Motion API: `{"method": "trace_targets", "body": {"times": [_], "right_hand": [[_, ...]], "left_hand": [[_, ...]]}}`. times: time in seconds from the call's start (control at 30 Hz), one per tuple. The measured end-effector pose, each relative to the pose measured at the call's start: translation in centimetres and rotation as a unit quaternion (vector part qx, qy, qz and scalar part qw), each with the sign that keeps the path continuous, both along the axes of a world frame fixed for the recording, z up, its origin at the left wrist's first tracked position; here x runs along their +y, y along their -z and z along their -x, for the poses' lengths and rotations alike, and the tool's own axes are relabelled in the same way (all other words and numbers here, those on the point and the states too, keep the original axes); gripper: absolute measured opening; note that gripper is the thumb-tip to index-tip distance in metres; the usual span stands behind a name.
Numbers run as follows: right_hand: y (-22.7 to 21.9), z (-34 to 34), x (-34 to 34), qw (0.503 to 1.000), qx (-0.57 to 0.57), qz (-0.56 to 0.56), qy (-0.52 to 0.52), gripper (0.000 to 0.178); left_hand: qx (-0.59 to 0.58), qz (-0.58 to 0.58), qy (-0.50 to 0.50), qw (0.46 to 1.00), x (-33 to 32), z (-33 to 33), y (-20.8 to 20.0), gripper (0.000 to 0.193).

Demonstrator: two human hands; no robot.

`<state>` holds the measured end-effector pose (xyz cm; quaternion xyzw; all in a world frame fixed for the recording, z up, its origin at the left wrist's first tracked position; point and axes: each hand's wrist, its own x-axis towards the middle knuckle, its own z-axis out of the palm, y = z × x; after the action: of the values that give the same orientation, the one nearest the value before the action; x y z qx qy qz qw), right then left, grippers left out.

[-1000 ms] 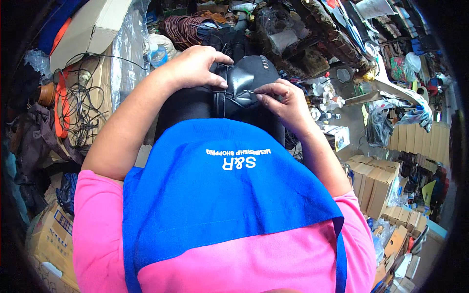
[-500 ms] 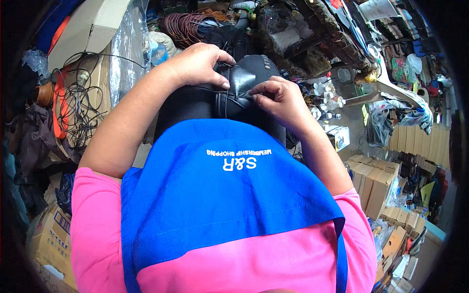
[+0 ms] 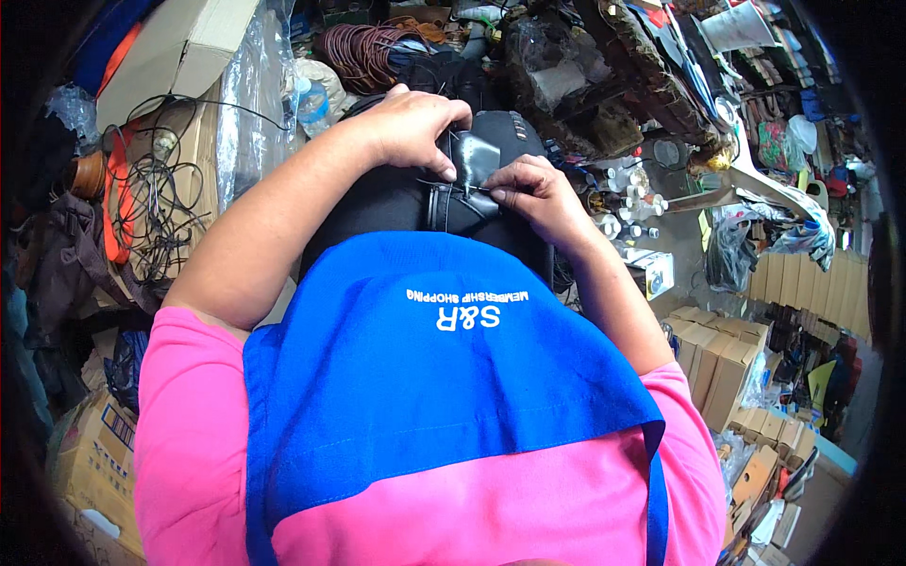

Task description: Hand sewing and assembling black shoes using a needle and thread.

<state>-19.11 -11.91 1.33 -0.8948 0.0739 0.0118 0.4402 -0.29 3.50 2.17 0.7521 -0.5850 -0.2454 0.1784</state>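
Observation:
A shiny black leather piece [image 3: 478, 156], with straps or seams below it, lies over my black-clad lap. My left hand [image 3: 415, 132] curls round its left side, thumb on the near part and fingers at the far part. From the right, my right hand [image 3: 536, 191] pinches thumb and forefinger at its lower right edge, where a thin dark line runs toward the middle. Whether that line is a thread or a fold I cannot tell. A blue apron [image 3: 444, 377] covers my front below both hands.
Beyond my lap is a coil of brown cord [image 3: 363, 55]. Tangled black wire [image 3: 156, 198] hangs by cardboard at left. Several small bottles [image 3: 632, 203] and a white metal stand [image 3: 755, 170] are at right, with cardboard boxes [image 3: 722, 354] lower down.
Both hands and the leather piece have shifted slightly right in the view. My left fingers have moved in closer over the piece's left side; my right hand keeps its pinch.

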Motion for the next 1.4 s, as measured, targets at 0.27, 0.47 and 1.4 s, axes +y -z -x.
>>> {"method": "trace_targets", "body": {"times": [0.27,0.47,1.4], "right_hand": [[-0.4,-0.1,1.1,0.999,-0.013,0.039,0.030,0.012],[-0.3,0.1,0.4,0.999,-0.028,0.040,0.008,0.009],[-1.5,-0.4,0.2,0.999,0.044,0.017,-0.027,0.034]], "left_hand": [[0.006,0.035,-0.037,0.999,0.1,0.5,0.3,0.058],[0.014,0.054,-0.048,0.997,0.1,0.6,1.1,0.058],[0.005,0.218,-0.121,0.968,6.0,3.7,0.5,0.018]]}}
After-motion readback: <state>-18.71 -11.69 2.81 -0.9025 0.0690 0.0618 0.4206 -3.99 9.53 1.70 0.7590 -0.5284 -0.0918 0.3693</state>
